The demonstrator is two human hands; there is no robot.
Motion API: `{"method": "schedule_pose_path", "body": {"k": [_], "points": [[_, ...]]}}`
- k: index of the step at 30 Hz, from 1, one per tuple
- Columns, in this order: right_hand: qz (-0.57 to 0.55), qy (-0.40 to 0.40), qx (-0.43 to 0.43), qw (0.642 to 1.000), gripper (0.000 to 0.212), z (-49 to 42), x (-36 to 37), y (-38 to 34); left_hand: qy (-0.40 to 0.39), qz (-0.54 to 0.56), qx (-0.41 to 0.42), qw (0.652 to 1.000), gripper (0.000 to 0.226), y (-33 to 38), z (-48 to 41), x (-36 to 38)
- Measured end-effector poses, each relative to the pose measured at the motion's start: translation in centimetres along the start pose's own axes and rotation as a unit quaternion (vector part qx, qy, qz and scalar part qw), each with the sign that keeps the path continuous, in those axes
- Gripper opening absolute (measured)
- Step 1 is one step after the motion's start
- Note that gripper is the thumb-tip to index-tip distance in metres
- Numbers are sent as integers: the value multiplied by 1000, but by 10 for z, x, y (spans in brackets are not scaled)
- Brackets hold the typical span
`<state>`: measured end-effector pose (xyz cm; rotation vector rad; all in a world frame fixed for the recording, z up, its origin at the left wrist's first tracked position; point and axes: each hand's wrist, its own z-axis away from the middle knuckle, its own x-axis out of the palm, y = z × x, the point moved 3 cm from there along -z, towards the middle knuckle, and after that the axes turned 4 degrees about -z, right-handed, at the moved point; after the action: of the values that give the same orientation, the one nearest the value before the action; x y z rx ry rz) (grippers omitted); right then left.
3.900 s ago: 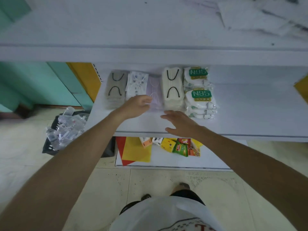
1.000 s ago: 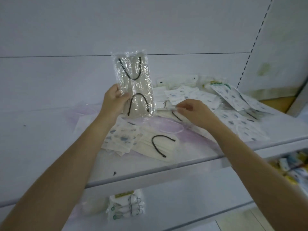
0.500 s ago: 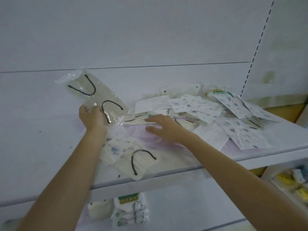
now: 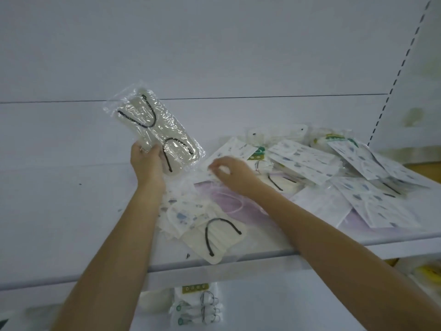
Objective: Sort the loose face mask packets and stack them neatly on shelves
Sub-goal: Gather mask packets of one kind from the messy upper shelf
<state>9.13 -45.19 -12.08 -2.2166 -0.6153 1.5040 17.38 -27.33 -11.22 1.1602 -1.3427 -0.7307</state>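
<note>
Your left hand (image 4: 146,161) is clamped on the lower edge of a clear packet (image 4: 155,130) holding a beige mask with black ear loops, lifted clear of the shelf (image 4: 274,255) and tilted. Your right hand (image 4: 229,172) reaches into the loose pile (image 4: 310,168), fingers curled around the corner of a patterned white packet; the blur hides whether they have closed on it. Most of the sorting looks left to do: patterned, pink and beige packets lie jumbled and overlapping across the shelf, one beige mask (image 4: 216,236) near the front edge. On the lower shelf, a neat stack of packets (image 4: 196,304) already stands, so one sort seems done.
</note>
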Motion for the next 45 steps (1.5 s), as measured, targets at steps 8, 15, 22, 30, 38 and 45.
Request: {"method": "schedule_pose_path", "body": {"k": [8, 15, 22, 30, 38, 45], "points": [[159, -53, 301, 939, 68, -8, -15, 63, -66, -55, 31, 996, 27, -2, 4, 20], [-142, 16, 94, 985, 36, -3, -34, 34, -131, -53, 46, 989, 31, -4, 7, 28], [123, -23, 350, 928, 64, 3, -26, 78, -146, -58, 45, 987, 29, -7, 8, 35], [-184, -103, 124, 970, 32, 3, -18, 14, -154, -64, 41, 985, 30, -8, 10, 34], [210, -19, 420, 883, 75, 77, -118, 122, -192, -100, 67, 974, 31, -10, 22, 49], [23, -81, 207, 975, 45, 68, -68, 78, -259, -182, 84, 945, 24, -5, 44, 72]]}}
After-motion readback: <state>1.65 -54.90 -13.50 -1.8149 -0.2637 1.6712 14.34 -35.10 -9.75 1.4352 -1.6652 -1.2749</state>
